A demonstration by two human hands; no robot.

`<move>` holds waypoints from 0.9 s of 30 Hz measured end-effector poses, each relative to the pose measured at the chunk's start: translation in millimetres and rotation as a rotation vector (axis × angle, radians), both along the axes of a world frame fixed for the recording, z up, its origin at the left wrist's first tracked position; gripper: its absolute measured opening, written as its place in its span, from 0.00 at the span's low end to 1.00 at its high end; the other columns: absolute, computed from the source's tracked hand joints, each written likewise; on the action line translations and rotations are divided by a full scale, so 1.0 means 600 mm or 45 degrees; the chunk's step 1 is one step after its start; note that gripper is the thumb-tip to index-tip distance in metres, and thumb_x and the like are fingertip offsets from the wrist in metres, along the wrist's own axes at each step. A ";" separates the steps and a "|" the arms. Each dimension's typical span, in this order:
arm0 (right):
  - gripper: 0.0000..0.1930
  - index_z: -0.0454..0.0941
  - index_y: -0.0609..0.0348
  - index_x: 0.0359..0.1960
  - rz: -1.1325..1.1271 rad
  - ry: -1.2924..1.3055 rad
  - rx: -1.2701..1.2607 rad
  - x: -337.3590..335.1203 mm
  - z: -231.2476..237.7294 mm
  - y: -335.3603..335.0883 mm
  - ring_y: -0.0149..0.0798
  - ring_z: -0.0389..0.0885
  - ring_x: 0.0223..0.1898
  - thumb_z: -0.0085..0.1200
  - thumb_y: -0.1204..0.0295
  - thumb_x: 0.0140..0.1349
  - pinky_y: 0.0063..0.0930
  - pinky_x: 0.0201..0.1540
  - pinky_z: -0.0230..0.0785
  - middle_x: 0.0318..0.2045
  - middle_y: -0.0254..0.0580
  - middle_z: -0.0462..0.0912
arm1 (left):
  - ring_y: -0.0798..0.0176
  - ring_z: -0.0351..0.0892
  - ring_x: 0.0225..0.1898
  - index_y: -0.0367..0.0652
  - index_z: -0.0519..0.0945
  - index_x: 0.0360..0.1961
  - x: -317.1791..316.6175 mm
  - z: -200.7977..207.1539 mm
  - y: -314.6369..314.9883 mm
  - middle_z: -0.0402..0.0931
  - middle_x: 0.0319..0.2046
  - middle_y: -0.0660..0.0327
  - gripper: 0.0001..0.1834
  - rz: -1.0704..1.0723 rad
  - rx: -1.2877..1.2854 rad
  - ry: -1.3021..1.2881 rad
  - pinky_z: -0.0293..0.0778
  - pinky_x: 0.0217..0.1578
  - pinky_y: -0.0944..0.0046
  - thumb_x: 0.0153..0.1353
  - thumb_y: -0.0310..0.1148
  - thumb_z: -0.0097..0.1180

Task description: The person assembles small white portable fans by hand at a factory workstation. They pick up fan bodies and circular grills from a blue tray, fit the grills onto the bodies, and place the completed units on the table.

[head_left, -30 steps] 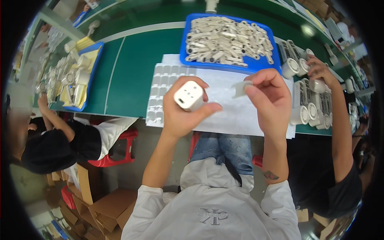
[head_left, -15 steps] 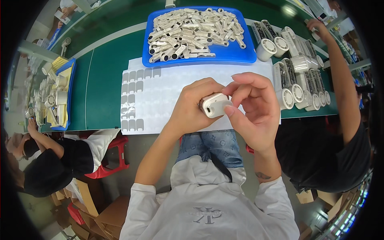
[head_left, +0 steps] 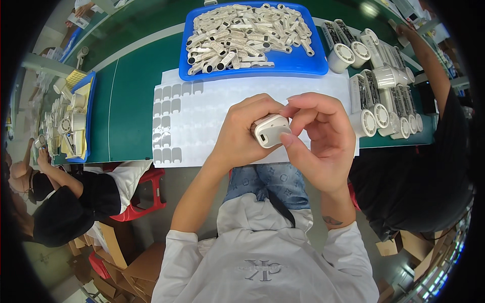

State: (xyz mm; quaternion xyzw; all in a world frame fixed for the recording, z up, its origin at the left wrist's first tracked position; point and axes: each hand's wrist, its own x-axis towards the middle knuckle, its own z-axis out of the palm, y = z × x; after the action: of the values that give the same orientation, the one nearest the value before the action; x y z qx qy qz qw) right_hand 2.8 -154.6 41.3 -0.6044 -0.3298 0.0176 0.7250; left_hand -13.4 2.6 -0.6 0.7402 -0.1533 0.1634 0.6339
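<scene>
Fingers (head_left: 260, 107) of our left hand (head_left: 238, 135) wrap the white case (head_left: 272, 130), its long axis running into the palm, its end facing us; just right of it, our right hand (head_left: 323, 139) bends palm inward, thumb (head_left: 289, 141) touching that end, fingers loosely curled; whether they pinch it we cannot tell

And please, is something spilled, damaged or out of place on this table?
Nothing clearly stands out. The white parts are jumbled but inside the blue tray, grey pieces lie in rows on the white sheet, and the white device in the left hand shows no obvious damage.
</scene>
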 end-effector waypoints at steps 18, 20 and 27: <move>0.23 0.73 0.66 0.52 -0.049 -0.040 -0.051 -0.001 0.003 0.007 0.25 0.74 0.36 0.56 0.87 0.52 0.23 0.48 0.69 0.29 0.32 0.74 | 0.60 0.78 0.31 0.41 0.80 0.35 -0.003 0.001 0.000 0.78 0.29 0.60 0.17 0.014 0.010 -0.003 0.71 0.32 0.64 0.42 0.26 0.70; 0.23 0.73 0.66 0.52 -0.057 -0.048 -0.063 -0.001 0.002 0.007 0.25 0.74 0.36 0.56 0.87 0.52 0.23 0.48 0.69 0.28 0.32 0.74 | 0.60 0.78 0.31 0.41 0.80 0.35 -0.003 0.000 0.001 0.78 0.29 0.60 0.17 0.011 0.008 0.003 0.71 0.32 0.63 0.42 0.25 0.70; 0.20 0.78 0.60 0.46 -0.216 -0.226 -0.268 -0.002 0.003 0.005 0.29 0.74 0.30 0.60 0.85 0.48 0.22 0.37 0.68 0.24 0.33 0.74 | 0.60 0.77 0.31 0.41 0.80 0.35 -0.005 0.006 0.007 0.78 0.28 0.61 0.17 -0.023 0.087 0.032 0.71 0.32 0.63 0.40 0.23 0.68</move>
State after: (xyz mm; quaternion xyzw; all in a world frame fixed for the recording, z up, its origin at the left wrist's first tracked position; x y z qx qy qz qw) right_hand 1.7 -151.8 42.9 -0.7019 -0.3368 -0.0628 0.6245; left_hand -16.2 6.5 2.9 0.7621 -0.1574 0.1432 0.6115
